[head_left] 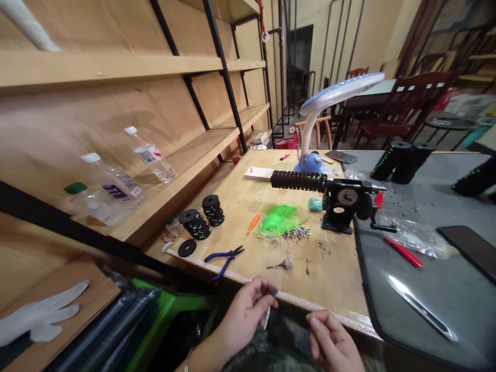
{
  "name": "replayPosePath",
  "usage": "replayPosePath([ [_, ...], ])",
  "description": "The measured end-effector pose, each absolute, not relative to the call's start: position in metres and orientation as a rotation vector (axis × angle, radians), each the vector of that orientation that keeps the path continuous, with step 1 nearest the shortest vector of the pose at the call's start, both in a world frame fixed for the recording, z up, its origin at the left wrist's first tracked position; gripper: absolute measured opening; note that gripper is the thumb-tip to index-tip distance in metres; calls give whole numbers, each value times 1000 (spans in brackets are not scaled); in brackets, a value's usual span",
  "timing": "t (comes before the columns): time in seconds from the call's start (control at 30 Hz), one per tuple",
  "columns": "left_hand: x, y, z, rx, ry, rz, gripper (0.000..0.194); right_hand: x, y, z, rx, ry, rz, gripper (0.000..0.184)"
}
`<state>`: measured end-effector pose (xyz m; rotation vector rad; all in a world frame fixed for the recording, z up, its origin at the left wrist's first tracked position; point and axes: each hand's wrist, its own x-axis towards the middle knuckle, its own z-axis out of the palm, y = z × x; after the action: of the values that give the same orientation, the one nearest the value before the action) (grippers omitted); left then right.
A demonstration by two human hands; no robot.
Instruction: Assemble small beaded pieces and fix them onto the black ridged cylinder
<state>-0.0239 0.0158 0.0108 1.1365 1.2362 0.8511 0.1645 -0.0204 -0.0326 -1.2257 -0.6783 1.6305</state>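
At the table's front edge, my left hand (248,306) is closed in a pinch. A small dark tip shows above its fingers and a thin white piece (267,318) hangs below the thumb; I cannot tell what kind of thing it is. My right hand (330,341) is pinched too, apart from the left, and whatever it may hold is too small to see. Just beyond lie a small pale tuft on a stem (285,264) and a tiny metal piece (308,266). Blue-handled pliers (225,258) rest left of these, jaws apart.
Bright green strands (282,219) lie beside colourful beads (296,234) and an orange tool (253,225). A black hand-cranked device (341,204) stands behind, below a lamp (310,134). Black foam spools (194,223) stand left. A silver knife-like tool (422,308) lies on the grey mat (391,268).
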Motion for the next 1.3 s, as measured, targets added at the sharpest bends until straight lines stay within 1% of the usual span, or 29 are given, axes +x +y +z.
replayPosePath([
  [0.13,6,-5,-5,820,1053,776,35,161,-20,-35,-1198,-780,1644,46],
  [0.23,17,-11,-13,781,1016,723,43,161,-23,-37,-1189,-780,1644,45],
  [0.3,20,-11,-15,795,1022,699,45,161,-23,-36,-1210,-778,1633,46],
  [0.53,20,-10,-17,886,1080,716,41,161,-22,-26,-1259,-772,1598,46],
  [0.67,21,-13,-17,946,1091,724,34,159,-24,-26,-1217,-771,1627,44],
  [0.8,22,-16,-16,1071,1148,727,26,158,-24,-29,-1246,-831,1575,42],
  [0.9,23,-17,-16,1137,1165,726,23,157,-23,-30,-1273,-856,1546,43],
  [1.07,25,-17,-15,1001,1105,752,26,157,-24,-30,-1242,-798,1593,44],
  [1.2,25,-15,-16,890,1046,748,35,157,-27,-34,-1194,-740,1654,45],
  [1.3,24,-13,-16,872,1044,712,33,158,-28,-38,-1195,-753,1676,45],
])
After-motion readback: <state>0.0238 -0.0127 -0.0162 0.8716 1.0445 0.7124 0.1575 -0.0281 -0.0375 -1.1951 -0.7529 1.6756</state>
